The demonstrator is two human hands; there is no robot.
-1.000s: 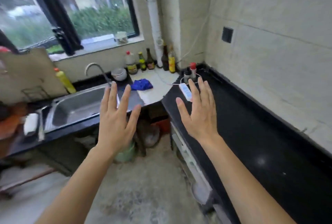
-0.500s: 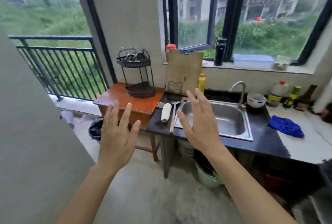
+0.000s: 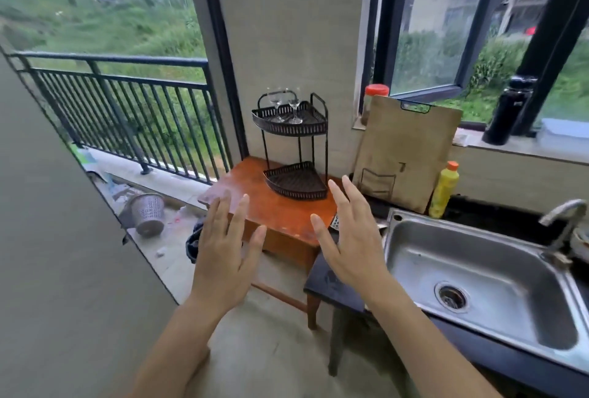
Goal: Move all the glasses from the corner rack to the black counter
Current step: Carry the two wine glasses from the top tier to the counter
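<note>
I see two stemmed glasses [image 3: 287,109] standing upright and close together on the top shelf of the black corner rack [image 3: 294,145], just above the middle of the frame. The lower shelf looks bare. I judge them light, thin-walled and fragile, with smooth, slippery bowls and narrow feet that would tip at a nudge. The raised shelf rim means each must be lifted up before it comes out. I would pinch each by the stem just under the bowl, or cup the bowl from the side, one glass to a hand so they cannot knock together.

My left hand [image 3: 223,257] and right hand [image 3: 350,244] are both spread wide and hold nothing, hovering in the lower centre of the frame, well short of the rack.

The rack stands on a small orange-brown wooden table [image 3: 267,206] against the wall pillar, mid-frame. At the right lies the steel sink [image 3: 478,273] set in a dark worktop [image 3: 334,286], with a cutting board [image 3: 404,149] leaning behind it. A balcony railing [image 3: 127,110] fills the left, above a littered floor. Only this strip of dark surface shows, so I cannot tell where on the black counter the glasses should land.
</note>
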